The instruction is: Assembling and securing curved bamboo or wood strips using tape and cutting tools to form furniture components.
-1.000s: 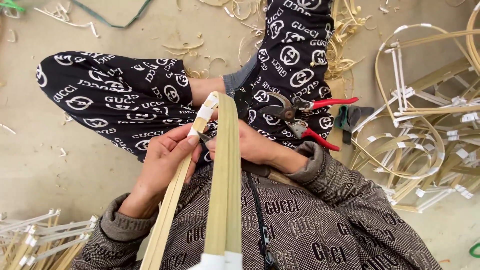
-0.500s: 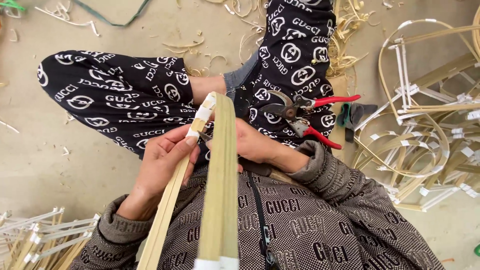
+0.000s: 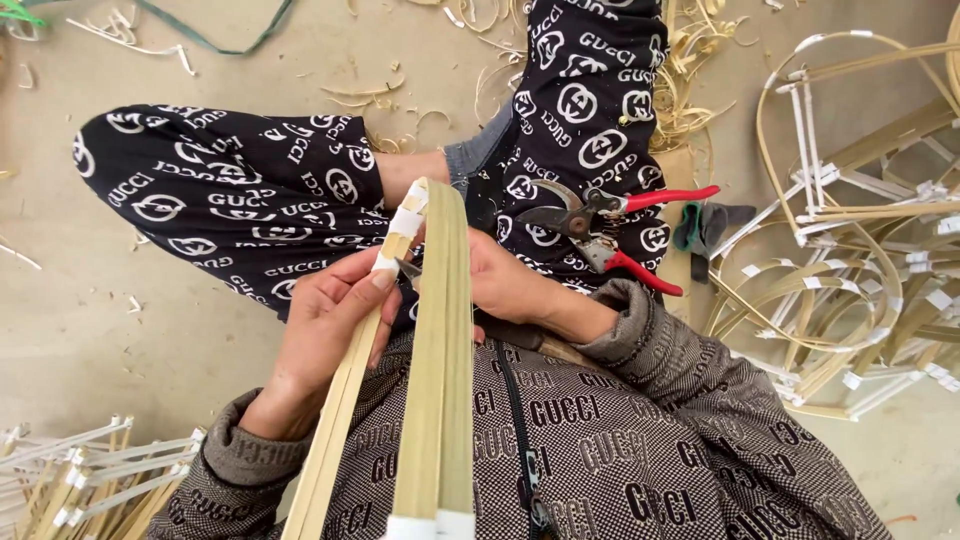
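Observation:
My left hand [image 3: 325, 335] grips a thin bamboo strip [image 3: 340, 420] near its top, thumb pressed on the white tape [image 3: 400, 230] wrapped round the end. My right hand [image 3: 510, 285] lies behind a wider bundle of flat bamboo strips [image 3: 435, 400] that rises toward the camera, and seems to hold them against the taped end; its fingers are partly hidden. Both hands rest over my lap, above black patterned trousers [image 3: 230, 195]. Red-handled pruning shears [image 3: 610, 230] lie on my right thigh, untouched.
Bent bamboo frames joined with white tape [image 3: 850, 230] pile up on the right. More taped bamboo sticks [image 3: 80, 470] lie at lower left. Curled shavings [image 3: 690, 90] and a green strap [image 3: 215, 40] litter the concrete floor.
Almost nothing differs. My left thumb has slid slightly up along the taped end of the strip; the right hand and shears stay put.

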